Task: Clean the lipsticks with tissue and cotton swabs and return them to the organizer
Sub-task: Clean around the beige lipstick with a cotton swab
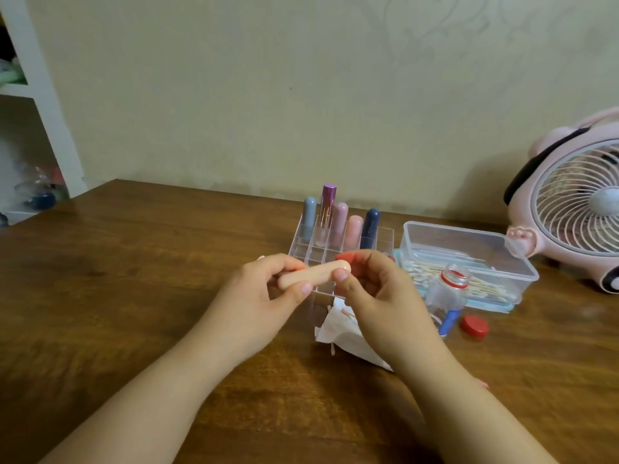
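Observation:
A peach lipstick tube (315, 274) lies level in the air between both hands, just in front of the clear organizer (385, 237). My left hand (268, 296) grips its left end. My right hand (371, 289) pinches its right end with thumb and fingers. Several lipsticks stand in the organizer's back row, among them a grey-blue one (308, 217), a purple one (327, 212) and a navy one (370, 227). A crumpled white tissue (338, 333) with used cotton swabs lies on the table under my right hand.
A clear box of cotton swabs (469, 259) sits right of the organizer. In front of it stand an open small bottle (450, 289), its red cap (474, 326) and a blue tube (449, 321). A pink fan (576, 209) stands at far right, a white shelf (40, 105) at far left.

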